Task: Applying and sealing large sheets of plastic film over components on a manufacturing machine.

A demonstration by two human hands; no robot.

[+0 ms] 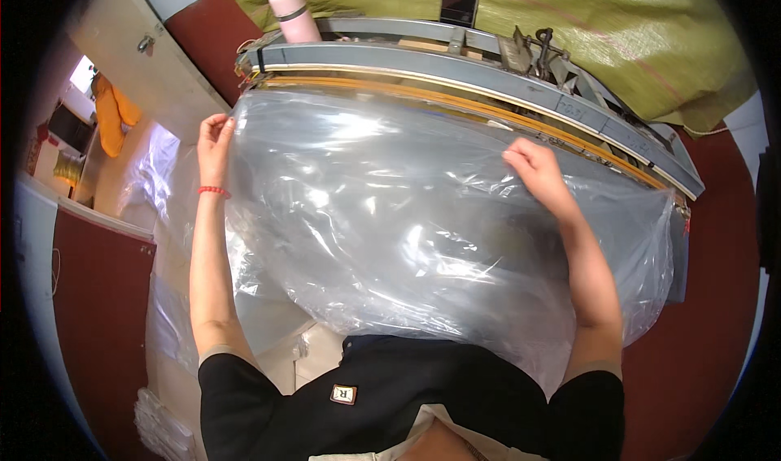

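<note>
A wide sheet of clear plastic film (390, 193) spreads in front of me, wrinkled and shiny, its far edge along a long grey metal machine (480, 58) with orange strips (455, 99). My left hand (215, 148), a red bracelet on its wrist, pinches the film's left edge near the far corner. Right of the middle, my right hand (534, 168) is closed with curled fingers at the film, near the orange strips. It seems to grip a fold of the film, though its fingertips partly hide this. The near part of the film hangs down against my body.
On the machine's far left stands a pink bottle (294, 14); behind the frame a black phone (460, 4) is propped upright. Metal clamp parts (537, 50) sit at the back right. Yellow-green woven sheeting (634, 38) covers the background. More clear film (167, 298) lies on the left floor.
</note>
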